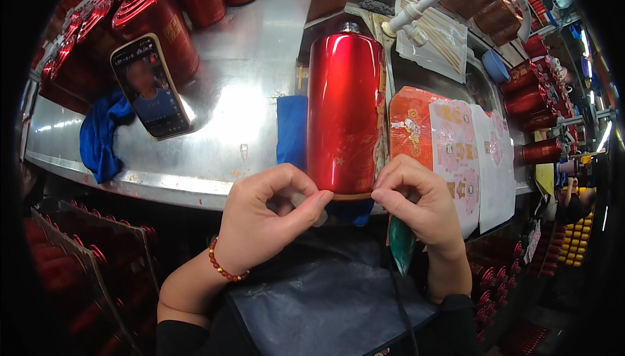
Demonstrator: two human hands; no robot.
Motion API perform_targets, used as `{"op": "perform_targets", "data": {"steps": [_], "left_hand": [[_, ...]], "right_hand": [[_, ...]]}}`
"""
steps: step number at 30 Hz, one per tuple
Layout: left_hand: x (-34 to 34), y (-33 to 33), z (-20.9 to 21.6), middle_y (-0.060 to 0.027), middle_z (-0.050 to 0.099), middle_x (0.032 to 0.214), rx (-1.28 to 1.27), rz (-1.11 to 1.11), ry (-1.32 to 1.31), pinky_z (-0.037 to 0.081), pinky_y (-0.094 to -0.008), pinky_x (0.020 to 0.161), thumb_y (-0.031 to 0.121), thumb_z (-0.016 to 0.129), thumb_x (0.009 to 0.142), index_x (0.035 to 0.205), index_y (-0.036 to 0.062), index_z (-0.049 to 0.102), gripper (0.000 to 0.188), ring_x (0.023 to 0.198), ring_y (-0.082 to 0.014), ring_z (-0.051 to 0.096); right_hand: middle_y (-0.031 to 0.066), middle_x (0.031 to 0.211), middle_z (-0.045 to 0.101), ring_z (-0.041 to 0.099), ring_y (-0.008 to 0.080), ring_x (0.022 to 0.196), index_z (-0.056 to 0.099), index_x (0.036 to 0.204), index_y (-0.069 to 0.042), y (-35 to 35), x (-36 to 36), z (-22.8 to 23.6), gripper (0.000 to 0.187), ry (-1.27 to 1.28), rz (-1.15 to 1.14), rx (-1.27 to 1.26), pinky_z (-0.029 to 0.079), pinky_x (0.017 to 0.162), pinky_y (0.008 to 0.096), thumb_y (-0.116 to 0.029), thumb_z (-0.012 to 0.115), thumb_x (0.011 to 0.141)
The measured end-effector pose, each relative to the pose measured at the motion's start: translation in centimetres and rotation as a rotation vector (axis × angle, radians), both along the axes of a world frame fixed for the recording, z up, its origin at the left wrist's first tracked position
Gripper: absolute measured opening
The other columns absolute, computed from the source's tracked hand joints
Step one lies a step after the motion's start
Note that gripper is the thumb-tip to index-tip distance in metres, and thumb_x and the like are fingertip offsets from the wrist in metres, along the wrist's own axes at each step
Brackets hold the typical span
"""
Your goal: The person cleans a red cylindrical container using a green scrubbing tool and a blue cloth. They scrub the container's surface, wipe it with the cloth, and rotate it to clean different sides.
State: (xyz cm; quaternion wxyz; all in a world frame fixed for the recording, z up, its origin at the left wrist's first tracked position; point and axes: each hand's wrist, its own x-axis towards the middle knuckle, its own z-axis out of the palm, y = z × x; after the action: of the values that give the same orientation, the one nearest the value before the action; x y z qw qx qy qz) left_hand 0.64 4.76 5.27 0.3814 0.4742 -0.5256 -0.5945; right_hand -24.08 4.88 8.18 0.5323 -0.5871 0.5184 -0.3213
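A shiny red bottle (pixel 345 115) lies with its silvery neck away from me and its base toward me. Across the base edge runs a thin tan strip (pixel 351 196); whether it is part of the bottle I cannot tell. My left hand (pixel 270 206) pinches thumb and finger at the strip's left end, a whitish crumpled wad (pixel 319 220) tucked in its curled fingers. At the right end, my right hand (pixel 416 203) pinches too, and a green cone-shaped bag (pixel 401 245) hangs point down from its palm. Both hands touch the bottle's base.
A phone (pixel 151 89) leans against red bottles on the metal table (pixel 254 50), beside a blue cloth (pixel 101 134). Right of the bottle lie printed sheets (pixel 459 154), a bag of thin sticks (pixel 433 40) and a white curved faucet (pixel 416 14). Racks of red bottles (pixel 71 258) stand below left.
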Motion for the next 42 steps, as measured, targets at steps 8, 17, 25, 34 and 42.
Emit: {"op": "perform_targets", "data": {"steps": [8, 17, 25, 34, 42], "left_hand": [[0.3, -0.4, 0.6, 0.0022, 0.069, 0.076, 0.017, -0.048, -0.061, 0.044, -0.0164, 0.058, 0.009, 0.078, 0.092, 0.084, 0.0036, 0.068, 0.013, 0.064, -0.0007, 0.06], [0.4, -0.3, 0.2, 0.0022, 0.069, 0.075, 0.015, -0.055, -0.048, 0.043, -0.0163, 0.058, 0.01, 0.078, 0.093, 0.086, 0.0047, 0.067, 0.014, 0.063, -0.0008, 0.06], [0.9, -0.1, -0.8, 0.0002, 0.072, 0.076, 0.093, 0.04, 0.086, 0.037, -0.0163, 0.05, 0.011, 0.076, 0.094, 0.086, 0.0044, 0.068, 0.013, 0.056, 0.0023, 0.052], [-0.3, 3.4, -3.2, 0.0022, 0.069, 0.119, -1.34, 0.037, -0.624, 0.053, -0.0284, 0.086, 0.018, 0.076, 0.083, 0.114, 0.0191, 0.08, 0.031, 0.11, -0.0173, 0.057], [-0.5, 3.4, -4.0, -0.0057, 0.074, 0.122, -1.292, 0.074, -0.703, 0.05, -0.0277, 0.075, 0.018, 0.075, 0.083, 0.114, 0.0097, 0.078, 0.033, 0.104, -0.018, 0.057]], "right_hand": [[0.0044, 0.096, 0.062, 0.056, 0.0055, 0.076, 0.066, 0.086, 0.0, 0.2, -0.1, -0.3, 0.008, 0.001, -0.013, 0.025, 0.041, 0.067, 0.0197, -0.001, 0.071, 0.092], [0.0012, 0.093, 0.059, 0.05, 0.0042, 0.074, 0.066, 0.086, -0.001, 0.1, 0.1, -0.6, 0.011, -0.036, -0.029, 0.023, 0.039, 0.065, 0.0207, -0.004, 0.073, 0.094], [0.0011, 0.091, 0.059, 0.05, 0.0045, 0.075, 0.066, 0.086, -0.001, 0.0, 0.2, -0.9, 0.011, -0.005, -0.033, 0.013, 0.039, 0.066, 0.0208, -0.004, 0.075, 0.092], [0.0009, 0.091, 0.058, 0.05, 0.0047, 0.075, 0.066, 0.086, -0.001, -0.2, 0.0, -1.3, 0.012, -0.004, -0.006, 0.006, 0.039, 0.066, 0.0211, -0.005, 0.075, 0.092], [0.0014, 0.091, 0.058, 0.051, 0.0047, 0.075, 0.065, 0.085, -0.001, -0.2, 0.1, -1.1, 0.012, -0.024, -0.014, 0.038, 0.039, 0.066, 0.0209, -0.003, 0.075, 0.091]]}}
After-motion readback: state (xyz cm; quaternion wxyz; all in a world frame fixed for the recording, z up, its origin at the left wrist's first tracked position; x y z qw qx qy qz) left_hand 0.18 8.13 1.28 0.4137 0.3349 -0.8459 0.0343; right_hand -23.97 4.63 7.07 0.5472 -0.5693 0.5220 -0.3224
